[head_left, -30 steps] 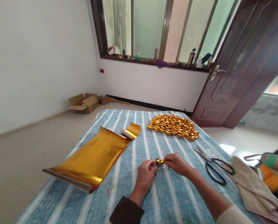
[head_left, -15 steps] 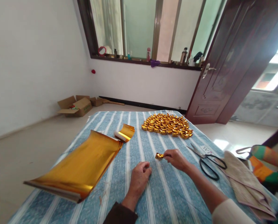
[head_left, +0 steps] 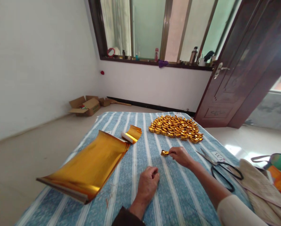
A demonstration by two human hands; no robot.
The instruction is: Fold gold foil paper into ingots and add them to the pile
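Note:
My right hand pinches one end of a small folded gold foil paper ingot, just above the striped cloth. To its left and nearer me, my left hand rests on the cloth with fingers curled in; their inside is hidden, so whatever they hold cannot be made out. Beyond both hands lies a pile of finished gold paper ingots, packed close together. A stack of large gold foil sheets spreads out on the left, and a smaller, partly curled gold sheet touches its far corner.
Black-handled scissors lie open to the right of my right hand. Beside them is a beige cloth. The blue-and-white striped cloth covers the surface. Cardboard boxes stand on the floor, and a brown door is at right.
The whole view has shifted, so things sit further right. My right hand, still pinching the ingot, has moved slightly away from my left hand, which stays curled on the cloth.

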